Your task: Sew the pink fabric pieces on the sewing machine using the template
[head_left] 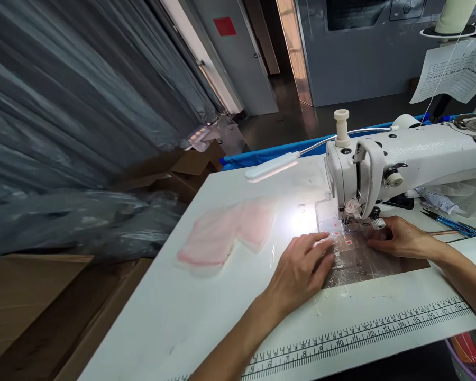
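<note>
White sewing machine (432,159) at right, needle end toward the middle of a white tabletop (222,312). On the near side of the needle, shiny clear-covered patch (357,267) bearing small red marks (349,242).

Left hand (297,267): palm down over the left edge of the patch, open, fingers extended and loosely curved, tips toward the needle. Right hand (404,238): right of the needle, fingers bent, thumb and forefinger tips close together, just beside a pale knob (378,224) on the machine. Cannot tell if pinching anything; too small there.

Well left of both hands, pale pink fabric (216,235), flat on the tabletop, outline blurred, deeper pink along the near edge. Beyond it, white lamp (273,166) on a metal gooseneck; bright glare left of the needle.

Along the near edge, printed ruler scale (341,343). Right of the right hand, blue-handled tool (458,226). Far right, thread cone (456,16) above a paper sheet (448,74).

Left of the tabletop: cardboard box (27,301), clear plastic (83,217), grey curtain (83,95). Far side: grey door (241,69), red square (224,26) on it.
</note>
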A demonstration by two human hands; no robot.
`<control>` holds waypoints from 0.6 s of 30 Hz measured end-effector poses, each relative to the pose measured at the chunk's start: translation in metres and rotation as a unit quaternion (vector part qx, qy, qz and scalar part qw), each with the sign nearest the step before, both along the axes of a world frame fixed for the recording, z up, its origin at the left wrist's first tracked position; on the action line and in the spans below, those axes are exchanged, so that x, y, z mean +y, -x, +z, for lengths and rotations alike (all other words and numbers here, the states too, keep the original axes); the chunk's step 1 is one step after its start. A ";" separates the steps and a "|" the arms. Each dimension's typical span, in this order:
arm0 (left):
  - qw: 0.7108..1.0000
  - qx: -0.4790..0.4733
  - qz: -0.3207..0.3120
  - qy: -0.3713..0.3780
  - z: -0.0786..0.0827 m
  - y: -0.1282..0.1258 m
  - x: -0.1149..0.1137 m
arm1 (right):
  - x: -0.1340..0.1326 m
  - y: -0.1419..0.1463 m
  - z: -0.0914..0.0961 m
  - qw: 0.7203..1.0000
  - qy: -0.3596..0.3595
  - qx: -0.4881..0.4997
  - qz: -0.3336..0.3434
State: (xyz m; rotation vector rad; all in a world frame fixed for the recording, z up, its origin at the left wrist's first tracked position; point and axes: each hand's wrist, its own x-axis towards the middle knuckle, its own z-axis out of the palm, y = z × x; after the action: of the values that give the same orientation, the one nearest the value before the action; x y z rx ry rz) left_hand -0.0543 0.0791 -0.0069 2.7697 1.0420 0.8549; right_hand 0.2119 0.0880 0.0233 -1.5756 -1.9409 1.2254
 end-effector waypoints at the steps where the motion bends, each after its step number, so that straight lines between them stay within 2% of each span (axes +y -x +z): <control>1: 1.000 0.006 0.008 0.006 0.002 0.000 0.007 | 0.000 0.001 0.002 1.000 -0.003 -0.002 0.007; 7: 0.990 0.101 -0.033 0.090 0.016 -0.015 0.069 | -0.008 -0.002 0.007 0.994 0.051 -0.001 0.092; 10: 0.984 0.112 -0.055 0.127 0.020 -0.025 0.091 | -0.010 -0.004 0.006 0.994 0.038 0.007 0.106; 13: 0.983 0.108 -0.066 0.130 0.021 -0.028 0.094 | -0.010 -0.005 0.004 0.994 0.032 0.000 0.106; 16: 0.986 0.074 -0.048 0.143 0.021 -0.027 0.082 | -0.010 -0.004 0.004 0.994 0.031 -0.006 0.109; 18: 0.981 0.039 -0.041 0.184 0.021 -0.027 0.073 | -0.010 -0.004 0.005 0.993 0.025 0.002 0.114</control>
State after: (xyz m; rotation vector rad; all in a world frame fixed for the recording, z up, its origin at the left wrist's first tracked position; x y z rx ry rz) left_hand -0.0277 0.1519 0.0140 2.5274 0.9749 0.4886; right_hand 0.2155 0.0780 0.0280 -1.4015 -2.1504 1.3730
